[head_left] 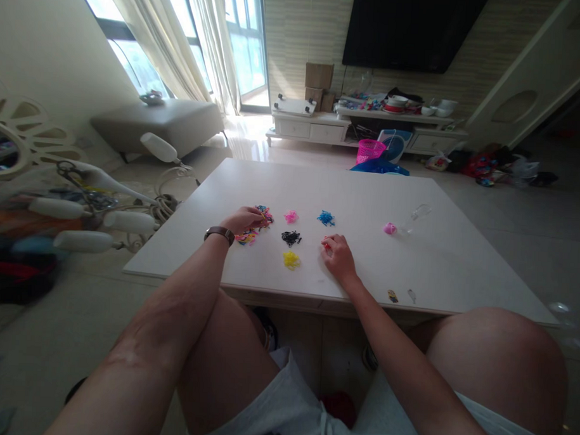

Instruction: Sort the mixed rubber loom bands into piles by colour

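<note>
My left hand [243, 220], a dark band at its wrist, reaches into a mixed pile of small coloured pieces [246, 237] on the white table. Its fingers are pinched together at the pile; what they hold is too small to make out. My right hand [339, 257] rests on the table, fingers curled onto small red pieces [325, 242] that partly show at the fingertips. Between the hands lie single-colour heaps of such pieces: a pink heap [290, 216], a black heap [291, 238] and a yellow heap [291, 261]. A blue heap [326, 218] sits beyond my right hand.
On the right of the white table [460, 249] are a pink-purple item [390, 228] and a clear plastic object [421, 212]. A small yellow-and-dark item [392, 296] lies near the front edge. A white lamp-like fixture [159, 147] stands left of the table.
</note>
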`<state>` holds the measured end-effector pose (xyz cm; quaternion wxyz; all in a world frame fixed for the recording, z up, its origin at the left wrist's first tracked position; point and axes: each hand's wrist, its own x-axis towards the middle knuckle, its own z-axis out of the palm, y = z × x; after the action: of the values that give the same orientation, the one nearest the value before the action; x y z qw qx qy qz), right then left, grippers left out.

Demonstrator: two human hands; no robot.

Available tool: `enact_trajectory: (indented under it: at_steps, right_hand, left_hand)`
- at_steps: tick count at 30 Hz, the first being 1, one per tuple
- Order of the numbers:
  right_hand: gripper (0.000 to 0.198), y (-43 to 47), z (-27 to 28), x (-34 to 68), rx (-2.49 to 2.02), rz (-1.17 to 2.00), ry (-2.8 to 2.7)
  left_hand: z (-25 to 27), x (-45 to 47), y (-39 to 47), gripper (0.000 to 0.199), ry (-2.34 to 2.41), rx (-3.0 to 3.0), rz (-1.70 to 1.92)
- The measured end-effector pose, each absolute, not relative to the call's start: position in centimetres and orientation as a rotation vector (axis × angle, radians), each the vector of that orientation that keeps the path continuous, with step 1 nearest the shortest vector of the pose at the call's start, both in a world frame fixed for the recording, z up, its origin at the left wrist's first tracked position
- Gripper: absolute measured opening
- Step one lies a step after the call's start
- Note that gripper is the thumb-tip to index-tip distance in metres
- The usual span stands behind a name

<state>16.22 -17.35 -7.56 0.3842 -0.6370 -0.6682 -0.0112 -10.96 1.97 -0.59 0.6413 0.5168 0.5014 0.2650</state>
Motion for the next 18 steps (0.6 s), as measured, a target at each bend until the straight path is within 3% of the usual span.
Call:
enact_trajectory:
  at_steps: [9,18]
  right_hand:
    - [0.045,-18.1,-6.9,15.7,-1.543,-0.011,-1.878]
    - [0.056,-18.6,-5.9,15.5,-1.378,0.062,-2.078]
  left_hand:
    - [-0.5,-6.2,-0.8,0.021,0.730,1.293,0.355]
    - [-0.8,-2.6,-2.4,0.022,0.584,1.280,0.256]
